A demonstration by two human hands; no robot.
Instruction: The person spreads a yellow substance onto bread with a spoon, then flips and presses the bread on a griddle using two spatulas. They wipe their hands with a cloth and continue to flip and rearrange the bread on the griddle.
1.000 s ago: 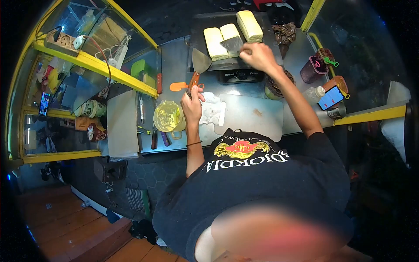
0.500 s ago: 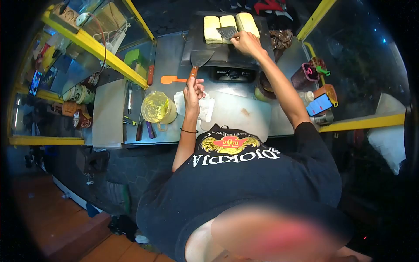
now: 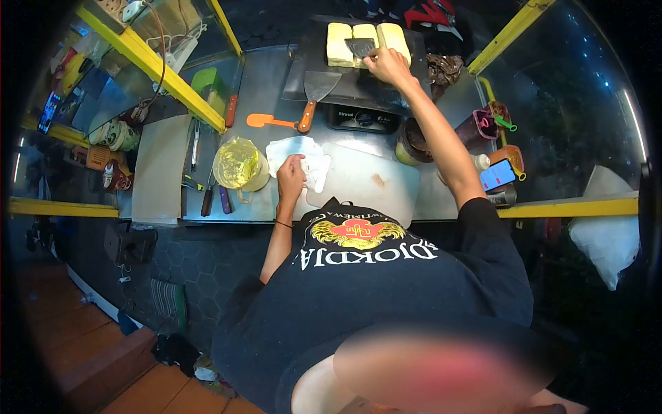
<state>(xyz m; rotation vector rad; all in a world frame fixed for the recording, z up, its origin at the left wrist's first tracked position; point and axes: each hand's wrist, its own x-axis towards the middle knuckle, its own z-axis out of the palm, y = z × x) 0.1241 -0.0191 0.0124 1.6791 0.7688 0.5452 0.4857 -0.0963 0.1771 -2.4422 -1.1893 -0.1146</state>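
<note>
White cloth (image 3: 316,163) on metal counter (image 3: 265,77)

Right fingers (image 3: 373,62) around scraper (image 3: 359,47) at yellow loaves (image 3: 339,43), left fingers (image 3: 295,159) by white cloth (image 3: 316,170)

Three pale-yellow bread blocks (image 3: 338,45) stand close together, side by side on the dark plate (image 3: 376,91). There's the dark-bladed scraper (image 3: 358,47) in the right hand (image 3: 389,65), blade across the left and middle blocks, grip mostly hidden! The wooden-handled scraper (image 3: 320,86) lies with its broad grey blade over the plate's near edge. Nearer, the white cloth (image 3: 314,169) spreads rumpled beside the left hand (image 3: 291,181).
</note>
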